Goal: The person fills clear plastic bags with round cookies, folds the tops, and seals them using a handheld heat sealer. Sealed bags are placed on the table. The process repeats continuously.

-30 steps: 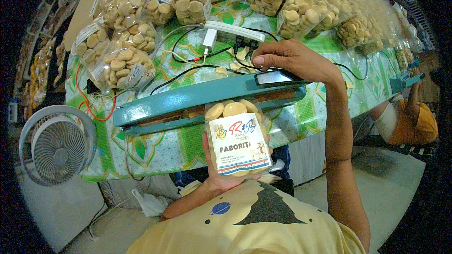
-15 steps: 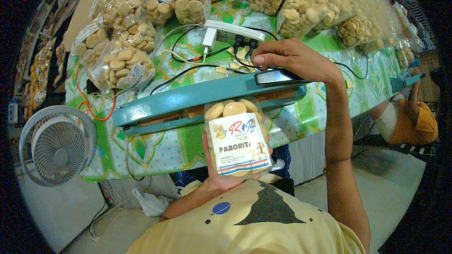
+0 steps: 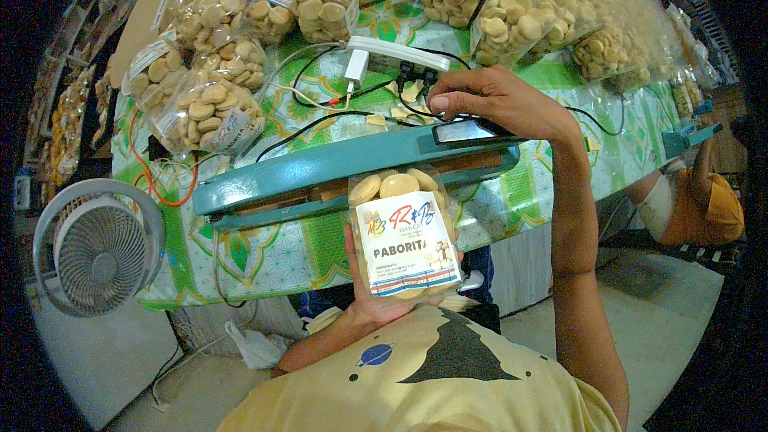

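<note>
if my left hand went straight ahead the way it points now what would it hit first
Likely the teal sealer, just ahead of the left hand, which holds the cookie bag; depth is unclear.

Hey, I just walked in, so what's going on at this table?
A person's left hand holds up a labelled clear bag of round biscuits, its top end at a teal bar sealer. The right hand rests on the sealer's right end. Whether the bag is clamped isn't clear. More filled bags crowd the table's far side.
</note>
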Available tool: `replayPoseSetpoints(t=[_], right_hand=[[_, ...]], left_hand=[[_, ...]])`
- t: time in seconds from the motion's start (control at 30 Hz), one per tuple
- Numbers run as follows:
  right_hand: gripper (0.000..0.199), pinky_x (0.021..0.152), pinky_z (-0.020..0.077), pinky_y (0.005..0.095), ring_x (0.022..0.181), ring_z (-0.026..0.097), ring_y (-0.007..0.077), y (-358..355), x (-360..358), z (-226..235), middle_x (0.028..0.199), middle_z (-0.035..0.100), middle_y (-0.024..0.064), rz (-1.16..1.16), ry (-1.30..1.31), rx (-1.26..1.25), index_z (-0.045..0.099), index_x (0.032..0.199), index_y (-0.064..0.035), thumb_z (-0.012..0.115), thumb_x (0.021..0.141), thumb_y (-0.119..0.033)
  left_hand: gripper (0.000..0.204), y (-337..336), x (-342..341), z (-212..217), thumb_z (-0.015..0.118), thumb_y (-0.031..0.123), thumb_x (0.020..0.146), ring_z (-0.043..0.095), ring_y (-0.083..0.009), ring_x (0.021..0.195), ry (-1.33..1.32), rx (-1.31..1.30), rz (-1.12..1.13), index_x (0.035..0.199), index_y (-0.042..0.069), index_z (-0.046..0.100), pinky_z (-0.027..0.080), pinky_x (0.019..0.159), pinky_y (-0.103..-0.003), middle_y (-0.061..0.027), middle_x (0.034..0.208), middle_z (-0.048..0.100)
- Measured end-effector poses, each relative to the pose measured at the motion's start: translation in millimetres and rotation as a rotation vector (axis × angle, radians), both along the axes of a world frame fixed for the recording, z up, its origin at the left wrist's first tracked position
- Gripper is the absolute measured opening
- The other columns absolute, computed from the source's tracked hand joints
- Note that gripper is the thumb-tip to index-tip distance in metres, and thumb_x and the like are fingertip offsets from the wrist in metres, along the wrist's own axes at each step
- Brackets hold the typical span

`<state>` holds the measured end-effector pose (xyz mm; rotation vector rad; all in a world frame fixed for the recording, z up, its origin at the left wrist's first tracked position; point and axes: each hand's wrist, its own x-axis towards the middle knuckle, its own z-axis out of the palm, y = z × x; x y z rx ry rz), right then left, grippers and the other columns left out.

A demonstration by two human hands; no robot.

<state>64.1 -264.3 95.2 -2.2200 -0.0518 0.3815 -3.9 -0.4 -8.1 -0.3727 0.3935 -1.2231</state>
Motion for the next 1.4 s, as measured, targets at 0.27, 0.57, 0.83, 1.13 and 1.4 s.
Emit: replayPoseSetpoints(t=[0.27,0.57,0.83,1.13,1.4], right_hand=[[0.036,0.074,0.0461,0.0298,0.08,0.058,0.015,3,-4,4,0.084,0.066,0.0067,-0.059,-0.175,-0.084,0.065,0.099,0.0009,0.058,0.095,-0.034],[0.011,0.074,0.0505,0.0317,0.083,0.066,0.0209,39,-40,61,0.092,0.07,0.0103,-0.338,-1.036,-0.31,0.07,0.088,-0.0028,0.072,0.078,-0.005],[0.02,0.074,0.0495,0.0362,0.087,0.063,0.0282,116,-76,57,0.096,0.066,0.0131,-0.032,-0.96,-0.241,0.068,0.087,-0.0022,0.077,0.07,-0.006],[0.019,0.068,0.0454,0.0365,0.081,0.059,0.0262,128,-95,52,0.085,0.062,0.0088,-0.06,-0.734,-0.071,0.066,0.088,-0.0036,0.075,0.072,-0.005],[0.021,0.071,0.045,0.0435,0.082,0.054,0.0316,154,-106,-7,0.085,0.054,0.0129,-0.022,-0.899,-0.216,0.057,0.085,-0.0049,0.06,0.066,-0.016]], left_hand=[[0.099,5,0,7,0.036,0.086,0.075,0.047,-0.0429,0.123,0.007,-0.005,0.033,0.148,0.019,0.031,0.043,0.096,-0.057,-0.0193,0.145,0.04],[0.089,14,2,-13,0.038,0.079,0.081,0.046,-0.0356,0.128,-0.185,0.225,-0.058,0.147,0.02,0.033,0.041,0.097,-0.061,-0.0111,0.146,0.042],[0.094,38,2,-16,0.053,0.075,0.076,0.05,-0.0318,0.124,-0.777,0.579,-0.161,0.145,0.013,0.035,0.041,0.103,-0.051,-0.0135,0.142,0.045],[0.111,58,18,-3,0.071,0.072,0.062,0.046,-0.0276,0.128,-1.043,0.328,-0.299,0.142,0.003,0.035,0.037,0.107,-0.043,-0.0145,0.141,0.043],[0.099,43,52,10,0.082,0.055,0.06,0.038,-0.0296,0.133,-1.605,0.574,0.593,0.135,0.003,0.044,0.029,0.111,-0.043,-0.0188,0.141,0.04]])
